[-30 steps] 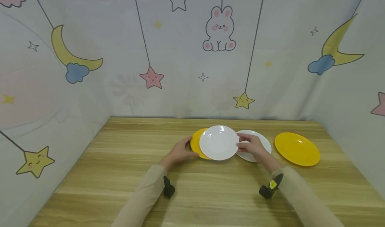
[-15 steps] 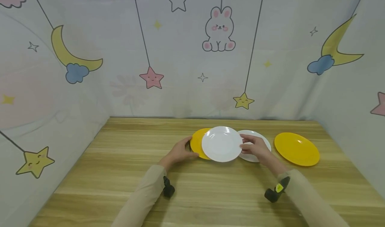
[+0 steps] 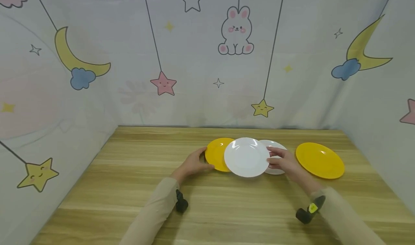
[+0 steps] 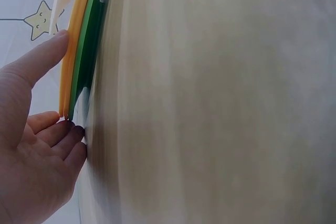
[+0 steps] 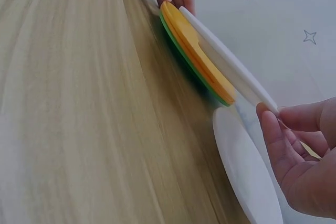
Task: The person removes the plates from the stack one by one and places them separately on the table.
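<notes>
My left hand (image 3: 191, 162) grips the left edge of a stack of plates, thumb on the rim and fingers curled at the lower edge. Yellow plates (image 3: 215, 154) form the top of this stack, with a green plate (image 4: 86, 45) beneath them. My right hand (image 3: 286, 162) pinches the right rim of a white plate (image 3: 247, 157) between thumb and fingers. That plate is tilted and raised, overlapping the stack in the head view. Under it and my right hand, another white plate (image 5: 244, 166) lies on the table, partly hidden in the head view.
To the right lies a yellow plate (image 3: 320, 161) on the wooden table (image 3: 233, 212). A patterned cloth (image 3: 194, 57) hangs behind the table's back edge and along both sides. Dark wrist cameras sit on both sleeves.
My right hand has moved right and slightly toward me with the white plate, uncovering more of the yellow stack and covering more of the white plate below. My left hand has stayed put.
</notes>
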Motion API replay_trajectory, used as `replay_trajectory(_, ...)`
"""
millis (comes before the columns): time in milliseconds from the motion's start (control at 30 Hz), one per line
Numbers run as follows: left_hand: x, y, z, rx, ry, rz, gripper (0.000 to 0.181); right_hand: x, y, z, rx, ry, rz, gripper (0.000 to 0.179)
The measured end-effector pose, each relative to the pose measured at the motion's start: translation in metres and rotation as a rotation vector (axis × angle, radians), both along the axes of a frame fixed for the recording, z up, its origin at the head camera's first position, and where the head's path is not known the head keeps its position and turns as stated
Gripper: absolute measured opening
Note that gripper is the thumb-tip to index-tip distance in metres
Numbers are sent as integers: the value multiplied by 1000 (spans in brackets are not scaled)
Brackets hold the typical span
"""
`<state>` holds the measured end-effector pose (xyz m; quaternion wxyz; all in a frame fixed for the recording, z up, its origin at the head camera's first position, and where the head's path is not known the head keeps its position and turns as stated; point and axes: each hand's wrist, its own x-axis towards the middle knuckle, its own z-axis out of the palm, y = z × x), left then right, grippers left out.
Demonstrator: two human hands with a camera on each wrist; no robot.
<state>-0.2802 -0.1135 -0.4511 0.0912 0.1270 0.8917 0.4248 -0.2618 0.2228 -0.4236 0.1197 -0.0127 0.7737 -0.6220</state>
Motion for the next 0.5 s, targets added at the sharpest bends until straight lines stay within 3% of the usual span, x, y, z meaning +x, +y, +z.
replay_trajectory(500, 1, 2, 2, 7, -10, 8, 85, 24, 25, 5, 34, -8, -29, 62)
